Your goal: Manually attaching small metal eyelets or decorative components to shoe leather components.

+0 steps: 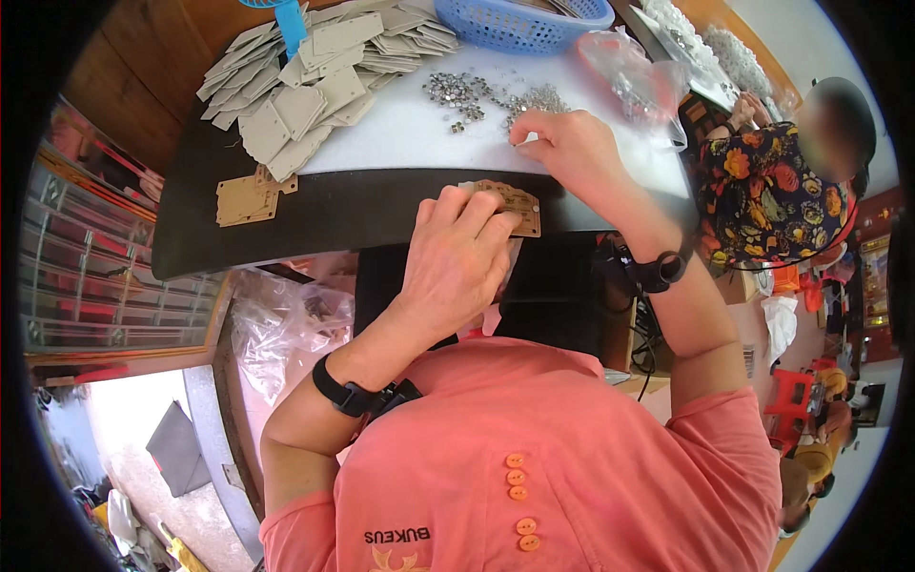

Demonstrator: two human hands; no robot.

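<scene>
My left hand (456,250) is closed over a brown card (522,212) with printed lines and a notched top edge. It holds the card at the near edge of the dark table, and the fingers cover much of it. Above and to the right, my right hand (577,157) hangs beside a heap of tiny clear and silvery pieces (538,101). Its thumb and forefinger are drawn together in a pinch; whatever lies between them is too small to make out. A second heap of small shiny metal pieces (457,93) lies left of it on the white sheet (396,124).
A large loose pile of grey-beige cards (319,81) covers the table's far left. Nearer lie a few brown cards (246,200). A blue plastic basket (524,27) stands at the back, beside a clear plastic bag (634,81). Another person (772,191) sits at the right.
</scene>
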